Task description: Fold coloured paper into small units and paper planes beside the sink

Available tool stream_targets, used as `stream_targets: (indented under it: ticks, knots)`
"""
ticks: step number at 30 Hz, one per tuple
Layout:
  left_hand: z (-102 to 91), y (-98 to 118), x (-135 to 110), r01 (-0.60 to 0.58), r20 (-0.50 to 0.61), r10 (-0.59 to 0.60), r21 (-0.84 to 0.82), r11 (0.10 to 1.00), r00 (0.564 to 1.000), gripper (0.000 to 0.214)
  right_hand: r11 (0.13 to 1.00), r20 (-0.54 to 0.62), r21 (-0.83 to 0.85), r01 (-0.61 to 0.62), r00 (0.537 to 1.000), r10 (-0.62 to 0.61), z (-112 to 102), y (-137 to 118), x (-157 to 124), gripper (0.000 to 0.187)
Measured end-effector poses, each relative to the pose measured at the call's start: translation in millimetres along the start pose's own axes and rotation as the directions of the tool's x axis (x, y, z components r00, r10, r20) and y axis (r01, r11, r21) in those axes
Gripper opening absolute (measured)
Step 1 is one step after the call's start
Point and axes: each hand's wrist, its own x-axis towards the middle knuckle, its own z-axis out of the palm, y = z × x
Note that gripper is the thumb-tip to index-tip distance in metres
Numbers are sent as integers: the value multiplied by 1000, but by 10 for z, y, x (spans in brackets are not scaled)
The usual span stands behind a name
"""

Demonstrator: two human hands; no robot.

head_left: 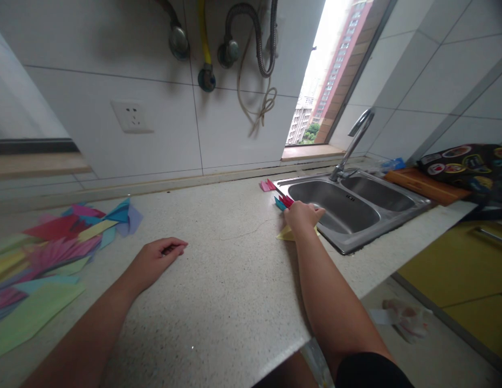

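Note:
My right hand (302,216) reaches over small folded papers beside the sink's left edge. A yellow folded paper (286,234) shows partly from under it, and its fingertips are mostly hidden, so I cannot tell whether they grip it. Just beyond the hand stand a red folded paper (286,200) and a blue folded paper (279,203). A pink folded paper (267,185) sits farther back by the sink's corner. On the counter to the left rests my left hand (160,253), its fingers curled in against the thumb with nothing visible between them.
Many coloured papers (60,245) lie spread on the left of the speckled counter (218,280). To the right is a double steel sink (343,207) with a tall faucet (351,143). Past it are a wooden board (426,186) and a dark patterned bag (469,167).

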Motion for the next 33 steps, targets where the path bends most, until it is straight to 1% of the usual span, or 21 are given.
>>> stream_targets:
  ticks: [3,9,14,30,33]
  knots:
    - [3,-14,5,-5,-1,5,-7,1000,1000,30,1000,7,-5,3,1000,-3,-1,0,-2,24]
    - [7,-21,13,6,11,-5,-12,1000,1000,30,999,62,-20,-25,998,26,-38,-21,-11,26]
    - [8,-24,14,11,6,-11,-11,1000,1000,29,1000,69,-1,-13,998,13,-56,-27,-14,29]
    - [1,-37,7,-1,-7,1,-4,1000,1000,28,1000,47,-1,2,999,-2,-81,-8,-12,29]
    - [7,-41,10,3,-4,-3,-15,1000,1000,27,999,-10,31,8,1000,-8,-133,0,-23,28]
